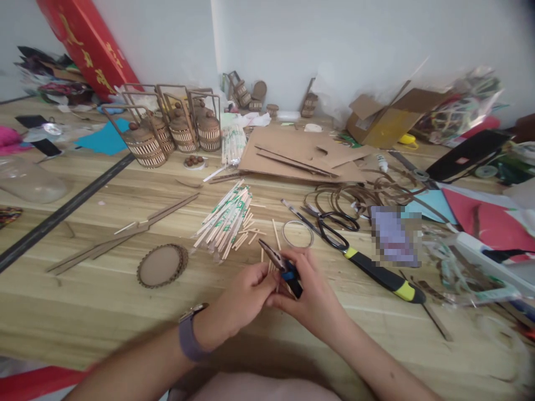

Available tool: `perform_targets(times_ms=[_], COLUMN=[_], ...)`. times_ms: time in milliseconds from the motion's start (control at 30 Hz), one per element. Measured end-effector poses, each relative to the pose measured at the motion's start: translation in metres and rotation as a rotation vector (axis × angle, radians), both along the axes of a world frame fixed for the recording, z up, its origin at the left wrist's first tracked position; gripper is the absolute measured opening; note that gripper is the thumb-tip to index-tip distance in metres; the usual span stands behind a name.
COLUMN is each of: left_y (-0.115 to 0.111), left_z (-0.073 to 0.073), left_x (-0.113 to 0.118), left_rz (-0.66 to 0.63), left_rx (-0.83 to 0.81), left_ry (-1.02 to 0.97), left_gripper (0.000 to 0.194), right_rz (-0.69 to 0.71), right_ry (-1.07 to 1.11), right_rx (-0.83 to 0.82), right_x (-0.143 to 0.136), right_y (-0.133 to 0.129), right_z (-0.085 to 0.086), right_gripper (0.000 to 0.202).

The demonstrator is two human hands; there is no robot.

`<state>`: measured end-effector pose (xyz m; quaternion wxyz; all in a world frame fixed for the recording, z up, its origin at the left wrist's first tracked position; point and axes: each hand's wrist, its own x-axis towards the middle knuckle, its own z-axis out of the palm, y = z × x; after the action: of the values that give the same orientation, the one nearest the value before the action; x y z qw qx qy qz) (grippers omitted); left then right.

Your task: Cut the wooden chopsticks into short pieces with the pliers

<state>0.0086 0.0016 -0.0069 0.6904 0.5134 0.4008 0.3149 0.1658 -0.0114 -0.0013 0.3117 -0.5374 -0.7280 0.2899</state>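
Pliers with blue-and-black handles [288, 275] are gripped in my right hand [320, 298], their metal jaws pointing up and to the left. Close against them, my left hand [244, 292] is closed, thumb and fingers pinching thin pale wooden sticks [272, 268]; how many is hidden by the fingers and pliers. Just beyond both hands lies a pile of chopsticks [225, 220] in clear wrappers with green print. Short cut stick pieces [247, 234] are scattered at its right side. A thin metal ring [312, 236] rests beyond my right hand.
Black-handled scissors [334, 239] and a black-and-yellow tool handle [376, 273] lie to the right. Round cardboard discs [159, 267] with ridged rims and brown strips [125, 236] are at left. Behind stand small lidded baskets [144, 147], cardboard sheets [267, 145] and a carton [376, 125].
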Motion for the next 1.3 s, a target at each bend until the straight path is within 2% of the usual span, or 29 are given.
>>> perform_targets(times_ms=[100,167,267,533,767,1000,1167,1300], left_y=[0.001,0.001,0.001,0.000,0.001,0.001,0.000,0.000], left_z=[0.005,0.006,0.003,-0.006,-0.004,0.001,-0.001,0.002], left_x=[-0.001,-0.001,0.001,0.002,0.003,-0.001,-0.004,-0.004], left_rz=[-0.017,-0.028,-0.028,-0.035,-0.048,-0.035,-0.066,-0.087], left_rx=[-0.034,-0.085,-0.132,-0.134,-0.130,-0.159,-0.126,-0.066], left_ry=[0.030,-0.012,-0.082,-0.174,-0.182,-0.079,-0.003,0.019], left_gripper=[0.047,0.048,0.047,0.043,0.041,0.047,0.045,0.045], right_rz=[0.035,0.023,0.046,-0.014,-0.045,-0.032,-0.147,-0.091], right_ry=[0.058,0.076,0.062,0.008,0.069,0.217,0.261,0.325], right_rx=[-0.138,-0.164,-0.155,-0.111,-0.150,-0.319,-0.446,-0.668], right_x=[0.007,0.010,0.010,0.002,0.001,0.010,0.024,0.033], right_y=[0.002,0.003,0.002,-0.001,-0.003,0.000,0.002,-0.004], right_z=[0.007,0.010,0.011,0.004,-0.003,0.005,0.015,0.024], right_gripper=[0.052,0.055,0.058,0.037,0.045,0.055,0.044,0.032])
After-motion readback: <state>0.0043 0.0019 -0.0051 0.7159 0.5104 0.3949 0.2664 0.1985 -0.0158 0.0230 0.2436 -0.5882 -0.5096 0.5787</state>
